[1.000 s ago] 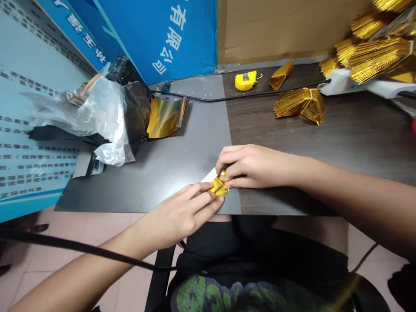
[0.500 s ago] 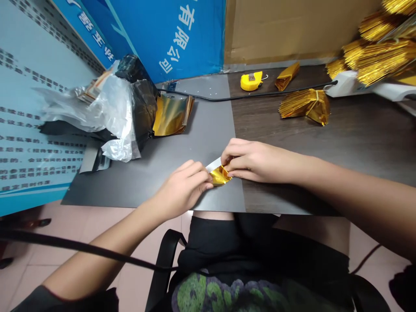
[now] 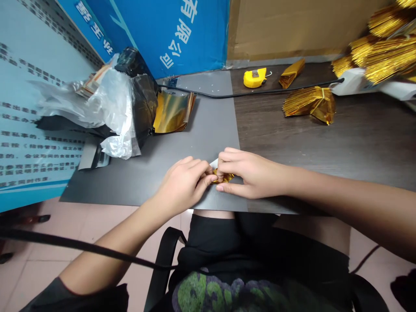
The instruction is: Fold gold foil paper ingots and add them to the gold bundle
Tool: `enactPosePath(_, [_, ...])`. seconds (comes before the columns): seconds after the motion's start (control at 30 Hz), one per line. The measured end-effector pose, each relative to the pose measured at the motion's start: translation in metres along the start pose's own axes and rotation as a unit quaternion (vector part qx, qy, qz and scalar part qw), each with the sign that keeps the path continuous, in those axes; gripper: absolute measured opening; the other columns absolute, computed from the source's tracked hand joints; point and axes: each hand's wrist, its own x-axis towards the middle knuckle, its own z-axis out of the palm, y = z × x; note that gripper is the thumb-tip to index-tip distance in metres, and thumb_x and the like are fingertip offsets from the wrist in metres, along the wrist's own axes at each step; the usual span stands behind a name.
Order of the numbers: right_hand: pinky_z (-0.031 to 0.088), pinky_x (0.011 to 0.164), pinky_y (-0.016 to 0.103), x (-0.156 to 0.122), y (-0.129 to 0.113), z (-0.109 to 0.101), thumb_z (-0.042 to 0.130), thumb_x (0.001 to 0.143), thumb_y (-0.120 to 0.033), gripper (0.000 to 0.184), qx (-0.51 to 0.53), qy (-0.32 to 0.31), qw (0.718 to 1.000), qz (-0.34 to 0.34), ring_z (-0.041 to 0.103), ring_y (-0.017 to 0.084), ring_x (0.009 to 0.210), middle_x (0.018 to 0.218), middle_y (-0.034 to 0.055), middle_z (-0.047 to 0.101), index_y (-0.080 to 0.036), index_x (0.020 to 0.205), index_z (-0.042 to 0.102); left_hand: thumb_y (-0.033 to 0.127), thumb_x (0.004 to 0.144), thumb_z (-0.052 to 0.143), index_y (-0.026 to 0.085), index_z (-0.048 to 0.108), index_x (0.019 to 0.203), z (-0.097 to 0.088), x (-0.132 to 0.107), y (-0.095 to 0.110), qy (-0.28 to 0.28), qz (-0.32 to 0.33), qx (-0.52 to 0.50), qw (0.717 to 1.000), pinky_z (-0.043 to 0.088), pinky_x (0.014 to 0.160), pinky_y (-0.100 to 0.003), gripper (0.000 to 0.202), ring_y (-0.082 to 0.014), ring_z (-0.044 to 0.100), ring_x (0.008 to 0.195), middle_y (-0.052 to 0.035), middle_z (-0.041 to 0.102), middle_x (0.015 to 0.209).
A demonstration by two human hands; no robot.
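Observation:
A small sheet of gold foil paper (image 3: 228,177) with a white underside lies near the front edge of the table, mostly covered by my fingers. My left hand (image 3: 186,182) pinches its left end between thumb and fingers. Over its right part, my right hand (image 3: 245,171) presses with bent fingertips, the thumb resting lower on the table surface. Both hands nearly touch each other. Behind them lies a stack of flat gold sheets (image 3: 173,112). To the right sits a bundle of folded gold paper (image 3: 310,104) tied with a band.
A yellow tape measure (image 3: 255,78) and a folded gold piece (image 3: 291,73) lie at the back, beside a black cable (image 3: 214,95). Crumpled plastic bags (image 3: 120,112) stand at left. More gold bundles (image 3: 386,56) are heaped at right near a white power strip (image 3: 352,81). Cardboard (image 3: 286,30) forms the back.
My right hand has shifted left and slightly down over the gold paper, its thumb now apart from the fingers. Less of the gold and white surface shows. The left hand stays pinching.

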Motion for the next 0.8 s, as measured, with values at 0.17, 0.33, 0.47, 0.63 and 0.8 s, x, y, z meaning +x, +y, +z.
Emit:
enactPosePath(0.17, [0.042,0.077,0.035,0.002,-0.005,0.009,0.054,0.1,-0.026,0.026,-0.072,0.028,0.997,0.011,0.049,0.02,0.084,0.092,0.0107,0.056,-0.011,0.081,0.064,0.036,0.105,0.05,0.017,0.063,0.087,-0.003,-0.004,0.002,-0.013,-0.038,-0.009,0.999,0.035,0.074,-0.03,0.029,-0.0148,0.049,0.077,-0.0013,0.063,0.085])
enactPosePath(0.33, [0.046,0.083,0.037,0.002,-0.008,0.01,0.051,0.103,-0.027,0.027,-0.093,0.031,0.995,0.012,0.054,0.022,0.091,0.108,0.016,0.059,-0.009,0.087,0.065,0.037,0.104,0.051,0.018,0.067,0.095,-0.002,-0.019,0.0,0.008,-0.06,-0.021,0.998,0.034,0.079,-0.033,0.026,-0.0157,0.051,0.086,-0.002,0.061,0.092])
enactPosePath(0.47, [0.048,0.082,0.037,0.001,-0.01,0.01,0.05,0.103,-0.028,0.029,-0.128,0.038,0.991,0.006,0.055,0.023,0.093,0.112,0.0169,0.058,-0.009,0.089,0.067,0.036,0.105,0.048,0.018,0.067,0.094,0.001,-0.023,0.003,0.03,-0.089,-0.025,0.995,0.032,0.079,-0.034,0.029,-0.0158,0.05,0.086,-0.002,0.061,0.09])
enactPosePath(0.63, [0.046,0.077,0.035,0.0,-0.012,0.01,0.051,0.104,-0.03,0.031,-0.159,0.038,0.986,0.016,0.052,0.019,0.083,0.102,0.0136,0.057,-0.011,0.084,0.065,0.036,0.104,0.05,0.018,0.066,0.089,0.003,-0.022,0.008,0.038,-0.116,-0.013,0.992,0.03,0.076,-0.034,0.029,-0.0154,0.047,0.082,-0.0014,0.062,0.086])
enactPosePath(0.8, [0.046,0.082,0.036,0.0,-0.014,0.01,0.048,0.105,-0.026,0.031,-0.152,0.037,0.987,0.028,0.052,0.021,0.087,0.098,0.0126,0.058,-0.011,0.084,0.064,0.035,0.102,0.047,0.019,0.064,0.087,0.004,-0.019,0.013,0.029,-0.138,0.004,0.99,0.028,0.076,-0.036,0.029,-0.0164,0.046,0.081,-0.0021,0.061,0.085])
